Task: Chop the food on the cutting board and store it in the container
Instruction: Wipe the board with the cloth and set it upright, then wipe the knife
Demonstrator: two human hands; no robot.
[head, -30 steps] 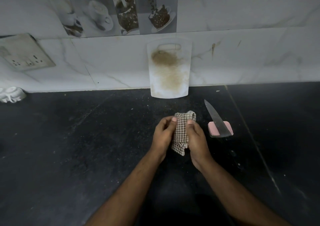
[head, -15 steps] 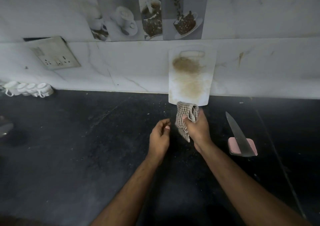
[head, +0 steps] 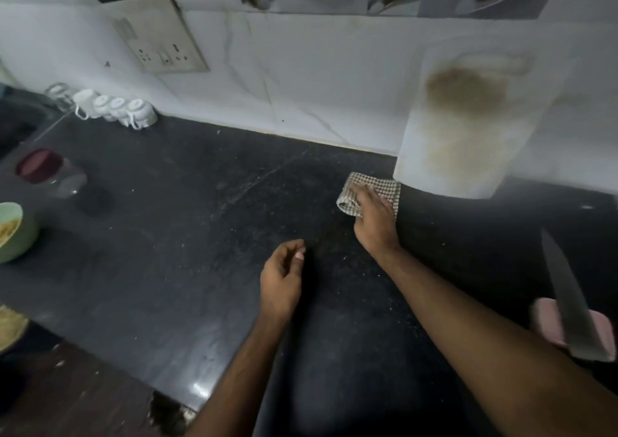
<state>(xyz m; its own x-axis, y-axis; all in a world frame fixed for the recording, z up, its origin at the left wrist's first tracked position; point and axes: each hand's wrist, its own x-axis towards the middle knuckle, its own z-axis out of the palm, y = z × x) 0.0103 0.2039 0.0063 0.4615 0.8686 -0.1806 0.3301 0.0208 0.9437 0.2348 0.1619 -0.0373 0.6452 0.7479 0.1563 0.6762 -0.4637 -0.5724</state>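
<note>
Black counter point(head: 167, 252): hands are rested over it.
Cutting board point(head: 468, 128): stained, leaned on wall just beyond right hand.
Right hand point(head: 374, 215): pressed flat on checked cloth point(head: 384, 185).
Left hand point(head: 282, 279): loosely curled, nothing held.
Knife point(head: 572, 302): laid right of right forearm.

Counts: one stained cutting board point(head: 475, 118) is leaning on the wall; one knife point(head: 575, 299) is lying across one pink block point(head: 548, 319); one checked cloth point(head: 371, 189) is sitting on the counter. Four white cups point(head: 115, 110) are lining up at the wall; one maroon-lidded jar point(head: 50, 174) and one green bowl point(head: 16, 232) are standing left. Two hands are showing: left hand point(head: 282, 279), right hand point(head: 374, 217).
</note>
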